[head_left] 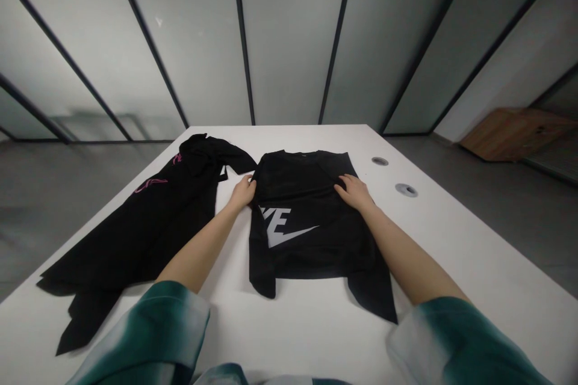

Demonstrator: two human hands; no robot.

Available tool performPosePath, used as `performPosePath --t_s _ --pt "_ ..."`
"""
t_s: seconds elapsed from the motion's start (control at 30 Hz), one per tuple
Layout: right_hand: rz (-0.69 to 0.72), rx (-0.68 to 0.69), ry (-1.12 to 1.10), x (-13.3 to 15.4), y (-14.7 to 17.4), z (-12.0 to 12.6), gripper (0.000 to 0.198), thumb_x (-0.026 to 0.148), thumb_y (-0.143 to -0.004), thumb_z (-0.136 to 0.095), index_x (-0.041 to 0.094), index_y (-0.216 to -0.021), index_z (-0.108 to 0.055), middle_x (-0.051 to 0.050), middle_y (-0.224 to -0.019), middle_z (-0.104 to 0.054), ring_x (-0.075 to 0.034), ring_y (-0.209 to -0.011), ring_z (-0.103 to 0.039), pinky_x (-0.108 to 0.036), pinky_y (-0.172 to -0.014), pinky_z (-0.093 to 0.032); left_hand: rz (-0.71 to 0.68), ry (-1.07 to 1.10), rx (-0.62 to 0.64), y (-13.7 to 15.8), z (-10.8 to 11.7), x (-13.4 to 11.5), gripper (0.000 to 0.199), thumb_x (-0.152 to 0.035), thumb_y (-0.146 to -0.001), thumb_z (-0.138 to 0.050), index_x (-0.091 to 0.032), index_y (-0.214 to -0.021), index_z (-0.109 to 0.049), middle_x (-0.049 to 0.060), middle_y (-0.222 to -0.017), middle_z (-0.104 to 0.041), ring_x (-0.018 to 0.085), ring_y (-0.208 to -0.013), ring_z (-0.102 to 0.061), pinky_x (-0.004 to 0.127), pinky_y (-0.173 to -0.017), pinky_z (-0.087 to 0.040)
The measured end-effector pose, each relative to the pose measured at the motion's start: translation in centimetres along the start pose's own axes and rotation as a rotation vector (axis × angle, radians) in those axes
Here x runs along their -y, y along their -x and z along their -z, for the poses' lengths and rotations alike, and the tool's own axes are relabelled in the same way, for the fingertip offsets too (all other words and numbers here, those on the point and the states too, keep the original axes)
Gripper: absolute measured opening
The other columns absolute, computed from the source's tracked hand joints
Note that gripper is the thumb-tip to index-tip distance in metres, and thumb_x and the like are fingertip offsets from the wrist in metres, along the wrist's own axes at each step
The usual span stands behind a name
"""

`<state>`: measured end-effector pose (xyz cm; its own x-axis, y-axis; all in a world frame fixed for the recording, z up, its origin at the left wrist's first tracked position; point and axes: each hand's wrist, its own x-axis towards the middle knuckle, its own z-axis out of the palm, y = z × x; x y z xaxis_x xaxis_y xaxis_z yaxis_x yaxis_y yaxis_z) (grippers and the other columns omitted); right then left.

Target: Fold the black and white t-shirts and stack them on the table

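Black sweatshirt (307,192) lies on the table (289,325), left hand (242,191) pinching its edge, right hand (356,191) spread on top.

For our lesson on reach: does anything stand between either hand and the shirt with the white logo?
Nothing visible: the left hand and right hand both touch the shirt. The other black garment lies left of it.

The left hand (244,191) and right hand (354,192) touch a black shirt (311,201) on a white table (311,319).
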<state>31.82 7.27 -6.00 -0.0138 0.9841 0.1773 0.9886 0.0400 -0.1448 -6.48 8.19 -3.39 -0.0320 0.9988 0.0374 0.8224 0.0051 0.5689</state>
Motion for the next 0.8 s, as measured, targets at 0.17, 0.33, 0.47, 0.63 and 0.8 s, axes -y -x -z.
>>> performPosePath --t_s 0.17,0.33,0.47,0.63,0.8 --pt "-0.033 -0.005 -0.014 0.3 0.2 0.2 0.055 0.044 -0.098 -0.042 0.011 -0.14 -0.054 -0.018 -0.15 -0.049 -0.031 -0.141 -0.041 -0.045 -0.114 -0.033 0.091 -0.14 0.061 -3.9 1.1 -0.5 0.042 -0.029 -0.093 -0.047 -0.011 -0.127 -0.062 0.018 -0.127 -0.068 0.029 -0.121 -0.063 0.034 -0.095 -0.05" --pt "-0.028 0.009 0.003 0.5 0.6 0.4 0.053 0.043 -0.099 -0.042 0.013 -0.139 -0.056 -0.017 -0.148 -0.05 -0.03 -0.14 -0.043 -0.045 -0.114 -0.033 0.196 -0.15 0.044 -5.5 0.5 -1.1 0.03 -0.034 -0.083 -0.061 -0.017 -0.105 -0.07 0.019 -0.12 -0.07 0.035 -0.116 -0.065 0.043 -0.091 -0.052" --pt "-0.025 0.015 0.015 0.6 0.7 0.6 0.053 0.042 -0.099 -0.041 0.011 -0.139 -0.057 -0.018 -0.148 -0.051 -0.03 -0.138 -0.044 -0.044 -0.113 -0.034 0.258 0.178 -0.104 -6.8 0.6 -0.7 0.017 -0.024 -0.078 -0.063 -0.016 -0.091 -0.07 0.019 -0.107 -0.073 0.036 -0.111 -0.066 0.044 -0.091 -0.052" --pt "-0.008 0.008 0.02 0.4 0.6 0.3 0.052 0.042 -0.099 -0.04 0.011 -0.137 -0.058 -0.018 -0.146 -0.053 -0.03 -0.136 -0.046 -0.045 -0.112 -0.035 0.295 0.41 -0.209 -10.3 4.1 -0.1 0.025 -0.031 -0.09 -0.052 -0.013 -0.102 -0.066 0.014 -0.09 -0.073 0.029 -0.088 -0.071 0.038 -0.071 -0.058" --pt "0.006 -0.002 0.013 -0.1 0.4 -0.3 0.052 0.043 -0.099 -0.042 0.013 -0.137 -0.059 -0.017 -0.145 -0.054 -0.031 -0.136 -0.047 -0.045 -0.112 -0.035 0.189 0.66 -0.378 -11.9 5.9 1.8 0.039 -0.045 -0.082 -0.068 -0.017 -0.108 -0.061 0.01 -0.094 -0.071 0.024 -0.091 -0.07 0.035 -0.079 -0.058"
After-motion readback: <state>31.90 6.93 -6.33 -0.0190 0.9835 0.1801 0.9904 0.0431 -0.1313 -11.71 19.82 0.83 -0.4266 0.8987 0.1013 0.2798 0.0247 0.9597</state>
